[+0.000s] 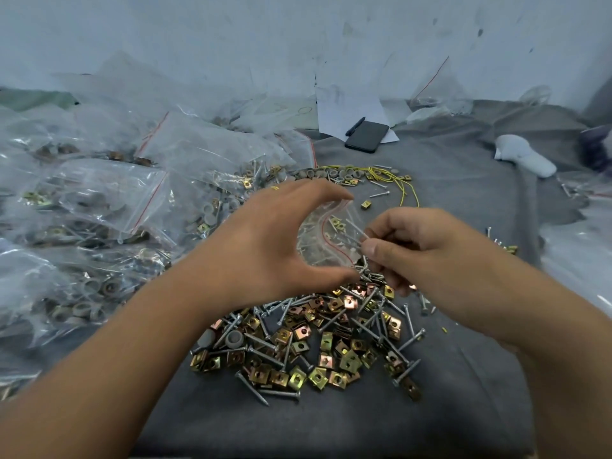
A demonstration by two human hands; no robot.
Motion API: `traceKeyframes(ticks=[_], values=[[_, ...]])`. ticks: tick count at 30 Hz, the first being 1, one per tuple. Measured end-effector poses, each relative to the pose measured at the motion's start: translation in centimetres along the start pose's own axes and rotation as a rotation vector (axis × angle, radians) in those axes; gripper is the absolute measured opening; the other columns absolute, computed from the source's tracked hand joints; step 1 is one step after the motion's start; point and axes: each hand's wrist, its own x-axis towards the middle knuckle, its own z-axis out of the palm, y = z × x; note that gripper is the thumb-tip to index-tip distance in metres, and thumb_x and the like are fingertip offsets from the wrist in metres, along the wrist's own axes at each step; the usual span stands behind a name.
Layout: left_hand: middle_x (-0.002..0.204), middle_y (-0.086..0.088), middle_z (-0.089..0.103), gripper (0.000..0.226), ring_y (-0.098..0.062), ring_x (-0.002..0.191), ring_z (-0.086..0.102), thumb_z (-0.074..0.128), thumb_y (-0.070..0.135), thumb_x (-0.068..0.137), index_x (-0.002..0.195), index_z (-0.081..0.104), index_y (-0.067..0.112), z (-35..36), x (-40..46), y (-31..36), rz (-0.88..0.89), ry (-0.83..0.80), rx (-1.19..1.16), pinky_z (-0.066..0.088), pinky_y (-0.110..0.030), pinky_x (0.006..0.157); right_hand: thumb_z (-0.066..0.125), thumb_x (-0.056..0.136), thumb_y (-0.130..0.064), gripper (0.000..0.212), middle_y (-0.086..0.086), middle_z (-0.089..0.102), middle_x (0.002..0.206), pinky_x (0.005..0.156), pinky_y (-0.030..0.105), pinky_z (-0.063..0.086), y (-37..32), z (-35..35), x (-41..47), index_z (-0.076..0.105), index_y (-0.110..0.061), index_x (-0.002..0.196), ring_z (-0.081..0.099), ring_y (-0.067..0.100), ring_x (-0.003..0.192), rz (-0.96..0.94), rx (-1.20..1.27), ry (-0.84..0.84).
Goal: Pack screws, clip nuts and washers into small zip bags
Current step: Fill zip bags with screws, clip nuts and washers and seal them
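Above the heap of screws and clip nuts on the grey cloth, the left hand holds a small zip bag, thumb and forefinger spread in a wide curve around its mouth. Just right of the bag, the right hand pinches a few screws between thumb and fingertips, their points at the bag's opening; some clip nuts and screws already lie inside. Left of the heap lies a big pile of filled bags. Beyond the heap sit grey washers and yellow wire. Further back from the heap are a black phone, a pen and white paper.
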Motion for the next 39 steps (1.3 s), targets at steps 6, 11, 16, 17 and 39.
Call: traceKeyframes(ticks=[6, 11, 16, 17, 39], values=[[0.141, 0.020, 0.060, 0.084, 0.005, 0.128, 0.051, 0.069, 0.071, 0.074, 0.148, 0.051, 0.035, 0.0, 0.2, 0.4, 0.041, -0.022, 0.061, 0.042, -0.026, 0.115, 0.063, 0.101, -0.037, 0.015, -0.004, 0.070, 0.082, 0.075, 0.049, 0.055, -1.4, 1.1, 0.2, 0.067, -0.025, 0.092, 0.065, 0.018, 0.076, 0.015, -0.215, 0.040], [0.129, 0.018, 0.067, 0.076, -0.001, 0.117, 0.060, 0.070, 0.069, 0.075, 0.139, 0.057, 0.031, 0.0, 0.4, 0.0, 0.050, -0.060, 0.104, 0.049, -0.023, 0.101, 0.070, 0.098, -0.033, 0.011, -0.006, 0.072, 0.069, 0.055, 0.024, 0.045, -2.0, 1.2, 0.3, 0.072, -0.022, 0.098, 0.061, 0.005, 0.056, -0.028, 0.065, 0.033], [0.131, 0.019, 0.066, 0.078, 0.007, 0.113, 0.057, 0.070, 0.071, 0.076, 0.143, 0.055, 0.033, 0.1, 0.2, -0.6, 0.021, -0.061, 0.100, 0.038, -0.007, 0.096, 0.062, 0.103, -0.014, 0.006, 0.004, 0.078, 0.086, 0.050, 0.022, 0.048, -1.0, -0.7, -0.1, 0.068, -0.011, 0.102, 0.066, 0.018, 0.060, -0.062, 0.220, 0.095], [0.131, 0.019, 0.066, 0.078, 0.007, 0.114, 0.056, 0.070, 0.071, 0.077, 0.144, 0.054, 0.034, 0.0, 0.2, -0.7, 0.021, -0.062, 0.097, 0.037, -0.006, 0.096, 0.064, 0.102, -0.014, 0.006, 0.004, 0.077, 0.083, 0.050, 0.022, 0.048, -0.6, -1.2, -0.3, 0.069, -0.012, 0.099, 0.065, 0.014, 0.059, -0.052, 0.173, 0.098], [0.121, 0.024, 0.067, 0.073, 0.009, 0.114, 0.059, 0.074, 0.072, 0.074, 0.140, 0.055, 0.044, -0.7, -0.3, -1.5, 0.005, 0.010, 0.038, 0.046, -0.012, 0.097, 0.081, 0.078, -0.044, 0.015, -0.014, 0.070, 0.084, 0.078, 0.035, 0.060, 0.4, 1.1, 0.2, 0.069, -0.036, 0.074, 0.066, 0.011, 0.082, 0.205, -0.767, -0.010]])
